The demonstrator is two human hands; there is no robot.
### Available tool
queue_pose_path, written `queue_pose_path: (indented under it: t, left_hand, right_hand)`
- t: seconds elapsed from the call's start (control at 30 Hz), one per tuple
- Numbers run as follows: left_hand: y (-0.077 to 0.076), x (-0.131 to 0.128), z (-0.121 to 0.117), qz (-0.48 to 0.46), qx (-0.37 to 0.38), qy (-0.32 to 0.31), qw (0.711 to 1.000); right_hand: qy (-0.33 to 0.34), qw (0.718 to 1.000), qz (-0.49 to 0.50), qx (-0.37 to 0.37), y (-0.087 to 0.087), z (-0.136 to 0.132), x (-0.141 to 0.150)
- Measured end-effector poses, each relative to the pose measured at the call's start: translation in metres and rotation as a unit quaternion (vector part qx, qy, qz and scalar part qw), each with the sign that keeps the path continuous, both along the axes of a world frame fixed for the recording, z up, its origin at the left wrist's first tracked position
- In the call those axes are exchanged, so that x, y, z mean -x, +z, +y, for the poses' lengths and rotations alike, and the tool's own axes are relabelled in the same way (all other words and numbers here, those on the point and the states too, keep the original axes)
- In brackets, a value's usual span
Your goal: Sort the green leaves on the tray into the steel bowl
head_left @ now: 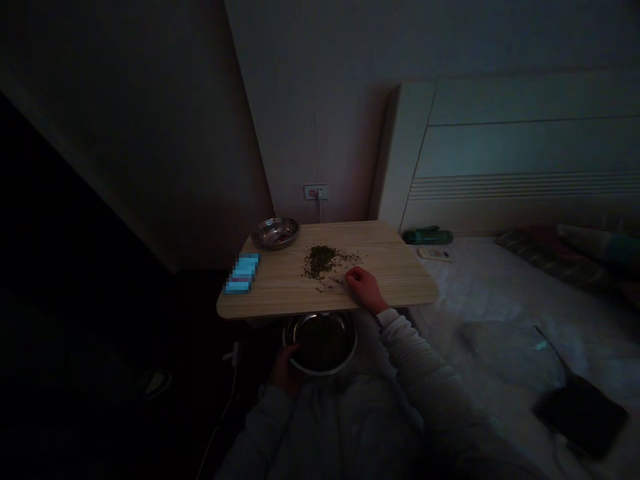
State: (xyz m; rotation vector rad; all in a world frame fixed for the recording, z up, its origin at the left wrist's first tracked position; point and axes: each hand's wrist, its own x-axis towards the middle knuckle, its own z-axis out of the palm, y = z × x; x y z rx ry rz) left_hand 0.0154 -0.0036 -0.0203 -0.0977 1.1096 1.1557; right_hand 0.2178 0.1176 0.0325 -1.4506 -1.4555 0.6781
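Observation:
A loose pile of small dark green beans or seeds [320, 259] is spread over the middle of the small wooden table [280, 293]. At the pile's near right edge, my right hand [364, 288] rests low over the tabletop with its fingers curled together; whatever they may hold is too small to make out. Below the front edge, my left hand [287, 370] grips the left rim of a metal bowl [320, 371]. Dark green contents fill the bowl's inside. A second, shallower metal bowl [276, 235] stands at the table's back left corner.
A phone with a lit screen [243, 273] lies at the table's left. On the bed [480, 293] to the right are a green bottle [428, 235], a remote control [435, 255] and a dark flat object [580, 413]. A wall socket [316, 192] with a plugged-in cord is behind the table.

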Motion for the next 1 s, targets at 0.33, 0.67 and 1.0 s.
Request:
queue_pose_path:
  t: [0.33, 0.67, 1.0]
  left_hand:
    - [0.005, -0.001, -0.001, 0.001, 0.004, -0.002, 1.0]
    - [-0.007, 0.003, 0.001, 0.035, 0.005, -0.014, 0.999]
    - [-0.011, 0.005, 0.002, 0.021, -0.007, -0.011, 1.0]
  right_hand:
    - [-0.007, 1.0, 0.012, -0.004, -0.002, 0.002, 0.0]
    - [0.005, 1.0, 0.006, 0.01, -0.002, 0.003, -0.001]
    - [0.021, 1.0, 0.006, 0.009, -0.002, 0.002, 0.001]
